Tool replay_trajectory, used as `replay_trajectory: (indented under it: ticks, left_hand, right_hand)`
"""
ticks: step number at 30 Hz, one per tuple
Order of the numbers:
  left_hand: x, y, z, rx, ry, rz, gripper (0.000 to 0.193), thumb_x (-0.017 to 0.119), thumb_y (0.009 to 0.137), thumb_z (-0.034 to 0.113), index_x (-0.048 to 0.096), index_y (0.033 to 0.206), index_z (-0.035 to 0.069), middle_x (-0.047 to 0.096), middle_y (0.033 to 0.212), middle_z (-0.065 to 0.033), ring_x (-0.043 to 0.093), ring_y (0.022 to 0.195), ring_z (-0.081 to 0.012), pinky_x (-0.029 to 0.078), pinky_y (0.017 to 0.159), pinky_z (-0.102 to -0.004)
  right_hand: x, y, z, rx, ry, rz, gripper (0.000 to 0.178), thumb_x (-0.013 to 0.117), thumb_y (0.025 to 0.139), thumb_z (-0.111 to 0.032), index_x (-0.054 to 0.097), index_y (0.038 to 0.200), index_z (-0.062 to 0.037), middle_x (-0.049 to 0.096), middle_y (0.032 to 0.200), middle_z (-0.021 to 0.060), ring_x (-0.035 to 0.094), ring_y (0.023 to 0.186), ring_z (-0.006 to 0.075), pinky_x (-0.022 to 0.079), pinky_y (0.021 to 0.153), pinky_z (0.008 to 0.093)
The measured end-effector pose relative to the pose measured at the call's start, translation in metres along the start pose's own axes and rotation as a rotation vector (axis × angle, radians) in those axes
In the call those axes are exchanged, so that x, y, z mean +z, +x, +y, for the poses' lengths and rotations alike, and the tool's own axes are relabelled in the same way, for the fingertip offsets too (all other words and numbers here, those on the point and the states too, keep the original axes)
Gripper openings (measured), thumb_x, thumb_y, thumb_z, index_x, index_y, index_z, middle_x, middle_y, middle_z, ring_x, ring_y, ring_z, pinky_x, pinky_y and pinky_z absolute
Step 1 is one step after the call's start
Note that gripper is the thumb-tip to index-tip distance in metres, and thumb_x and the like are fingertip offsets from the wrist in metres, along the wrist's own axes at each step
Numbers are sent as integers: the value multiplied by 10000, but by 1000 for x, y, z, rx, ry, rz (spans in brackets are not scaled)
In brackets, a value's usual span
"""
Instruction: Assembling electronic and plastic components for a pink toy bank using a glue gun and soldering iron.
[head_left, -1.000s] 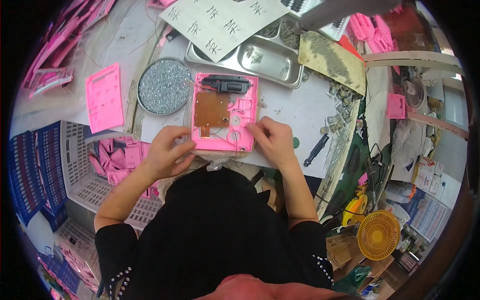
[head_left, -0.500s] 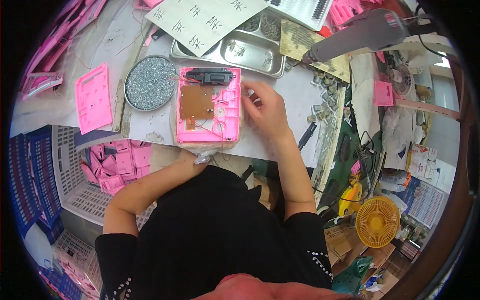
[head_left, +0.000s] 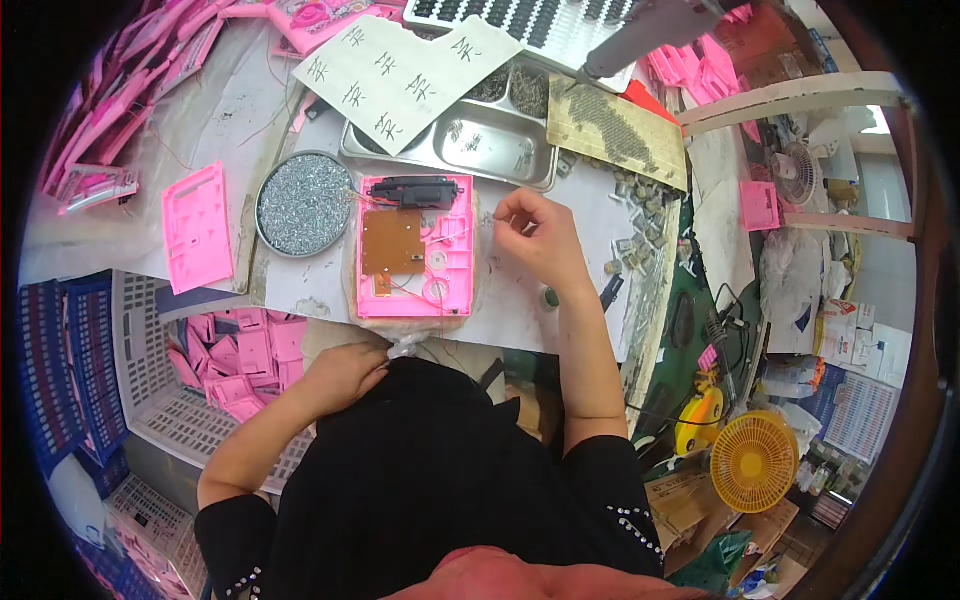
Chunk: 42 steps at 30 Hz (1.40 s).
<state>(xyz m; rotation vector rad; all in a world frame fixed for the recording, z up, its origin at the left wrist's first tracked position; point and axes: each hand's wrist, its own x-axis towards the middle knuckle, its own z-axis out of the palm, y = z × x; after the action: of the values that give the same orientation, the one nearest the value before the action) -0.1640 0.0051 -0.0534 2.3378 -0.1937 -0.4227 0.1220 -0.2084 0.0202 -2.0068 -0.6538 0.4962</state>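
Just left of my right hand [head_left: 540,240], the open pink casing [head_left: 458,264] lies with its brown board [head_left: 392,243] facing up. That hand is pinched, on what I cannot tell; my left hand [head_left: 345,377] curls, its hold hidden. Bracing the casing with it would help.

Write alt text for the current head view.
An open pink casing holding a brown board and black part lies before a person, curled right hand just right of it, left hand lower, near the body. A round dish of small metal pieces sits to its left; a divided steel tray lies behind.
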Motion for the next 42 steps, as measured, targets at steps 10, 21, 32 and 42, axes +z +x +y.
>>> replay_trajectory:
  ticks: [10,21,32,42]
  left_hand:
    - [-144,1,34,-46,-86,158,219,701,902,239,637,840,39,606,771,-137,624,721,-350,480,649,-439]
    - [-212,241,6,27,447,547,359,770,851,393,648,905,60,654,894,-126,680,847,-342,540,743,-445]
    - [-209,231,-5,-105,680,632,191,683,855,165,646,996,41,640,987,-125,642,1024,-311,583,787,-448]
    - [-342,114,0,225,756,1292,174,679,927,165,745,1055,67,738,976,-118,679,914,-282,557,741,-389]
  right_hand:
    - [5,17,-10,-187,-391,-90,177,721,760,-159,665,881,-42,665,765,89,635,650,219,513,629,336]
    - [8,9,-23,-200,-360,-82,177,714,785,-182,669,898,-53,674,842,115,671,750,294,531,670,407]
    - [14,4,-17,-251,-357,-20,176,705,813,-174,646,949,-79,665,865,109,674,777,317,531,668,429]
    - [4,6,-9,-218,-415,-2,198,721,764,-147,655,937,-78,658,835,81,649,711,266,517,643,378]
